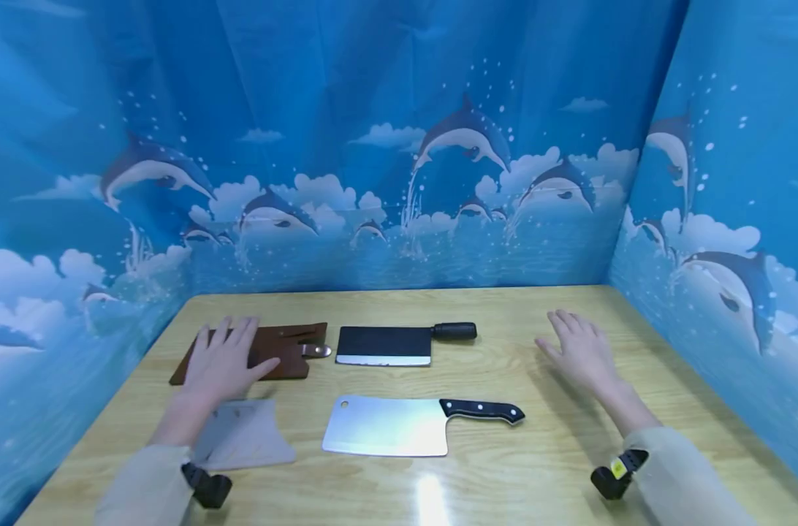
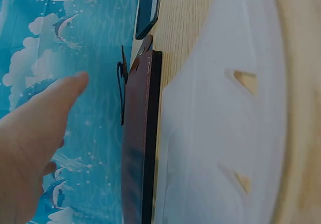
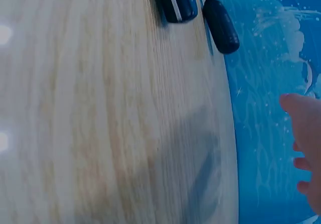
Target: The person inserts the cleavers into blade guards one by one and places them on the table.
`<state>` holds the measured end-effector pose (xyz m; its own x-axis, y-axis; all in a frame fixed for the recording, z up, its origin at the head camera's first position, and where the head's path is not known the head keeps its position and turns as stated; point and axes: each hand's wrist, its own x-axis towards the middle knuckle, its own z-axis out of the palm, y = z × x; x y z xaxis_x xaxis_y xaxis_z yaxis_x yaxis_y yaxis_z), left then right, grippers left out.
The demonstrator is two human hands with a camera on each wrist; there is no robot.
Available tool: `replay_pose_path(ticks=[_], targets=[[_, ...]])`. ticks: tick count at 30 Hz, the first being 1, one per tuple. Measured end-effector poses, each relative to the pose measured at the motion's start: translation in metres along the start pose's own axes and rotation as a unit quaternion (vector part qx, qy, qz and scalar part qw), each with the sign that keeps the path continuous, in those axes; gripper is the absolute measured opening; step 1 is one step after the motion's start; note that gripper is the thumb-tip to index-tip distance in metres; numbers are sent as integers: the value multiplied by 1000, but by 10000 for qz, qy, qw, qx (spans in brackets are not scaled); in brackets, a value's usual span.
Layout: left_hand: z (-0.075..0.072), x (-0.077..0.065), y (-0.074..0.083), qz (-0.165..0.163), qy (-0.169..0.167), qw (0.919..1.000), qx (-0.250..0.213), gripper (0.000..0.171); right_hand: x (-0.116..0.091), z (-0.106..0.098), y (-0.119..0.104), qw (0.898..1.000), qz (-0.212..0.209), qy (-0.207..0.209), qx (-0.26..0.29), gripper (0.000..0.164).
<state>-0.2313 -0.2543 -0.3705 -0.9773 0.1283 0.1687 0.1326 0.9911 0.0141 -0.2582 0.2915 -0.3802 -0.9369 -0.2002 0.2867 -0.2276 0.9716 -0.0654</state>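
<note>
My left hand [image 1: 223,365], fingers spread, hovers over a brown leather sheath [image 1: 277,358] with a snap strap, overlapping it in the head view. Nearer me, partly under the left forearm, lies a translucent white blade cover [image 1: 248,436]; the left wrist view shows slots in the cover [image 2: 225,123] beside the sheath [image 2: 136,148]. My right hand [image 1: 582,354] is held above the right of the table, empty, fingers straight. Between the hands lie a dark-bladed cleaver [image 1: 384,345] with a round black handle and, closer, a shiny steel cleaver [image 1: 389,427] with a riveted black handle.
The light wood table [image 1: 504,482] is bounded at the back and sides by a blue curtain [image 1: 373,88] printed with dolphins. Both cleaver handles point right; the black handle [image 3: 220,28] of the farther one shows in the right wrist view.
</note>
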Motion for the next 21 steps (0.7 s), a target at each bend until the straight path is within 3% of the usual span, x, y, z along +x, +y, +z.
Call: replay_pose_path(ticks=[4,9,13,16,21], targets=[[-8,-10,-2,297,44,9993,220,72,-4,-7,-11,9991,-395,161,79,52],[-12,-23,-4,806,402,9952,382,54,-9,-10,-26,9948,-930,263,336,39],[-10,-36,-8,1166,524,9913,312,53,-14,-6,-35,9885,-1375,234,582,37],[-7,-47,-13,1293,344,9910,75,63,-18,-3,-41,9826,-1539,-141,1032,40],[0,-61,-22,1216,-343,9910,-438,87,-20,-1,-54,9658,-1724,-899,1717,50]])
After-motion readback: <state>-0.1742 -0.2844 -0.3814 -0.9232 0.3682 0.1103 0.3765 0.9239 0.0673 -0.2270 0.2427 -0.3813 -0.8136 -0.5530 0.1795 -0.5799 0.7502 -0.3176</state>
